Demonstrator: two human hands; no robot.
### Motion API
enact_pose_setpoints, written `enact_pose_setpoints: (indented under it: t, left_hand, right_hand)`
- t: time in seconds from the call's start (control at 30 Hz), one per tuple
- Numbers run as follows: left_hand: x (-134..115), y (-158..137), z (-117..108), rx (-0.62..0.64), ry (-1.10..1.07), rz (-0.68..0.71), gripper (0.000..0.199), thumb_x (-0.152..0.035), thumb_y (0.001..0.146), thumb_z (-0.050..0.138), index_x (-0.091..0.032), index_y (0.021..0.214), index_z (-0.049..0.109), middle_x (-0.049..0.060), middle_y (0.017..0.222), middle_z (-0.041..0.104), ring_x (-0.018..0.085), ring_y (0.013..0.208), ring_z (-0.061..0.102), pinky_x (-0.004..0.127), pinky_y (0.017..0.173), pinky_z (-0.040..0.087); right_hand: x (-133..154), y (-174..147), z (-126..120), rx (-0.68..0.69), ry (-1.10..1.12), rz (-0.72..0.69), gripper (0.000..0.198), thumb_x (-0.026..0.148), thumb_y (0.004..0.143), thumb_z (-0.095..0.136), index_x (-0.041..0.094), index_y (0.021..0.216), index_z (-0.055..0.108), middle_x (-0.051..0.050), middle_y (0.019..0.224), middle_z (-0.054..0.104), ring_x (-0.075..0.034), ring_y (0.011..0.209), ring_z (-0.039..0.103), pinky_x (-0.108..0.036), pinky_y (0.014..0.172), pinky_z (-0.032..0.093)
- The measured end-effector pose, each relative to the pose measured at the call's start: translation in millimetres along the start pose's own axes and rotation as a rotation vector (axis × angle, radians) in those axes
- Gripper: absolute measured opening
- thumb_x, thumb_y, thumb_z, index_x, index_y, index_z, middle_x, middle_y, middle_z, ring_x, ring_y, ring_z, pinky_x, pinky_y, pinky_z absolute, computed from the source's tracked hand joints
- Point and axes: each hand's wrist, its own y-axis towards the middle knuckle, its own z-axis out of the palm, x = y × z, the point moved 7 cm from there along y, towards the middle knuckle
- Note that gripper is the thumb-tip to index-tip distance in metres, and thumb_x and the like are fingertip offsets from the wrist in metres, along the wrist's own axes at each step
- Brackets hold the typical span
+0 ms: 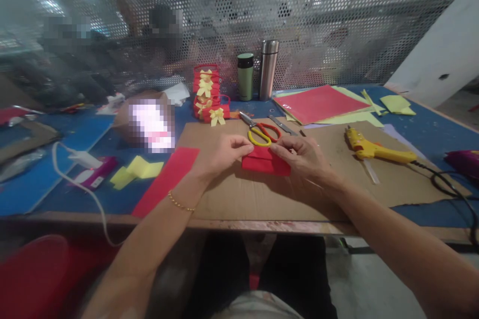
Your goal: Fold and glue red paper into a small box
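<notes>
A small folded red piece (266, 164), paper or felt, is held between my two hands just above the cardboard sheet (224, 199). My left hand (230, 152) pinches its upper left corner between thumb and forefinger. At the upper right corner, my right hand (299, 152) grips it the same way, the other fingers curled. Right behind the piece lie scissors (258, 129) with one yellow and one orange handle loop. A metal blade-like tool (281, 123) rests beside them. To the left, a larger red sheet (168, 179) lies partly along the cardboard's edge.
A yellow glue gun (374, 149) with a black cord lies right. Behind stand a green tumbler (245, 77), a steel flask (268, 70) and stacked red pieces with yellow bows (205, 89). Red sheets (324, 103), yellow paper (138, 168) and a purple power strip (95, 172) lie around.
</notes>
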Motion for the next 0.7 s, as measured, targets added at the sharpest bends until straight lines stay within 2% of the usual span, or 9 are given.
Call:
enact_pose_setpoints:
  t: [0.3,0.43,0.53,0.7]
  left_hand:
    - [-3.4,-1.0,1.9,-0.005,0.031,0.013,0.014,-0.027,0.08,0.067,-0.016,0.072,0.069,0.001,0.07,0.064,0.012,0.068,0.054,0.028,0.065,0.04]
    - [-2.9,-5.1,10.7,0.077,-0.013,-0.019,0.017,-0.032,0.083,0.068,-0.015,0.083,0.073,0.003,0.079,0.068,0.012,0.072,0.058,0.027,0.067,0.042]
    - [-2.4,-9.2,22.2,0.152,-0.068,-0.032,0.02,-0.034,0.083,0.072,-0.015,0.083,0.074,0.004,0.08,0.069,0.013,0.074,0.058,0.028,0.067,0.042]
    - [-1.0,-8.5,28.2,0.143,-0.11,0.001,0.016,-0.03,0.079,0.071,-0.014,0.076,0.073,0.003,0.076,0.066,0.013,0.072,0.056,0.028,0.068,0.041]
  right_hand:
    - [-2.9,0.8,2.4,0.027,-0.03,-0.027,0.036,0.043,0.09,0.053,0.02,0.062,0.054,0.001,0.058,0.052,-0.013,0.058,0.045,-0.028,0.056,0.031]
    - [-5.6,-0.3,10.6,0.086,-0.007,-0.054,0.039,0.044,0.094,0.051,0.021,0.063,0.052,0.001,0.059,0.051,-0.013,0.061,0.047,-0.028,0.059,0.033]
    - [-3.7,-3.2,17.4,0.099,-0.02,-0.099,0.04,0.044,0.097,0.049,0.02,0.065,0.053,0.0,0.062,0.054,-0.014,0.064,0.048,-0.029,0.06,0.033]
    - [2.4,-5.9,22.0,0.12,-0.114,-0.147,0.036,0.04,0.097,0.05,0.02,0.067,0.052,0.0,0.063,0.054,-0.013,0.061,0.046,-0.029,0.062,0.032]
